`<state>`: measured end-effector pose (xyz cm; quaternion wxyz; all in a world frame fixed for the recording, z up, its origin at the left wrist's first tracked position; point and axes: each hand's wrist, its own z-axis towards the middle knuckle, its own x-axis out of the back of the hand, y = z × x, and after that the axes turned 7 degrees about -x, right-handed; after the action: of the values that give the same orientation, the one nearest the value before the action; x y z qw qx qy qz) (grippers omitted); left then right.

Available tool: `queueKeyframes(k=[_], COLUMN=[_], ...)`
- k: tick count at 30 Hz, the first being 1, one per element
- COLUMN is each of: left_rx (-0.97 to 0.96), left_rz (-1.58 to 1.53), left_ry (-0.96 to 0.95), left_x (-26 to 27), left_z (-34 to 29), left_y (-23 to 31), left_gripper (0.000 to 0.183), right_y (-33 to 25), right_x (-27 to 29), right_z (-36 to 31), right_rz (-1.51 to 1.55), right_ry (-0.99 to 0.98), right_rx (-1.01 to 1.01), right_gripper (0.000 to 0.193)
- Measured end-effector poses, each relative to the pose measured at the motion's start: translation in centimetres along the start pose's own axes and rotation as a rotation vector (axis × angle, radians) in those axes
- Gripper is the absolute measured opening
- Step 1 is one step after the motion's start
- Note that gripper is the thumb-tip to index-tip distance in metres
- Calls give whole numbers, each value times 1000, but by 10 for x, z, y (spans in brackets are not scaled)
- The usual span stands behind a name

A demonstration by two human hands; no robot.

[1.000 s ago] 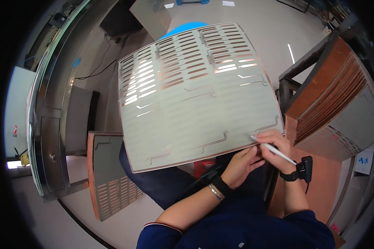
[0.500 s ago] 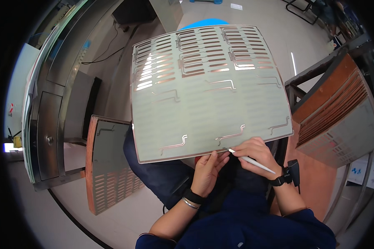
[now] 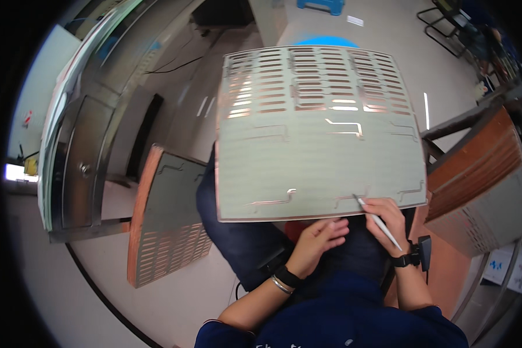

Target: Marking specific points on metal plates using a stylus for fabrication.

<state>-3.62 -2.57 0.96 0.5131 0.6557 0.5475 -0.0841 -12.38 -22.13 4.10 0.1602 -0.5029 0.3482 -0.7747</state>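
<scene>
A large pale grey-green panel (image 3: 307, 159) with copper-coloured tracks and rows of slots lies tilted in front of me, its near edge above my lap. In my right hand (image 3: 384, 216) is a slim white pen-shaped craft knife (image 3: 389, 235). Its dark tip meets the panel by a thin copper track near the front edge, and the hand rests at that edge. Just below the same edge, my left hand (image 3: 318, 242) is held with fingers stretched out, holding nothing. Some of its fingertips come close to the panel's underside; whether they touch it I cannot tell.
To the left, a stack of similar panels (image 3: 171, 217) stands on edge beside a metal cabinet (image 3: 82, 168). At the right, more panels (image 3: 481, 182) lean in a metal-framed rack. A blue stool (image 3: 321, 7) and a dark chair (image 3: 441, 26) are beyond.
My left hand has come away from the panel's front edge and its fingers have spread. The knife tip has moved from that edge onto the panel's track. My view has shifted.
</scene>
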Motion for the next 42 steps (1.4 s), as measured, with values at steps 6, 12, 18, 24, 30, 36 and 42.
queueKeyframes(k=[6,12,18,24,30,36,42], left_rx=[-14,-760,-789,-633,-727,-765,-774], left_rz=[369,466,718,1127,1350,1423,1442], left_ry=[-148,546,619,695,747,794,803], left_x=[24,85,124,113,109,110,109], left_z=[-36,-43,-7,16,24,23,23], left_y=[49,139,169,172,164,159,159], left_gripper=[39,29,30,36,36,35,37], right_y=[-4,-31,0,-15,-52,-47,-43], right_x=[-8,-29,-15,-23,-72,-82,-86], right_z=[12,32,58,65,88,93,97], right_rz=[-23,54,43,-1,-29,-23,-23], right_ry=[83,-47,293,2,-172,-176,-158], right_rx=[-69,41,-278,-13,210,213,218], right_gripper=[27,27,29,35,36,37,39])
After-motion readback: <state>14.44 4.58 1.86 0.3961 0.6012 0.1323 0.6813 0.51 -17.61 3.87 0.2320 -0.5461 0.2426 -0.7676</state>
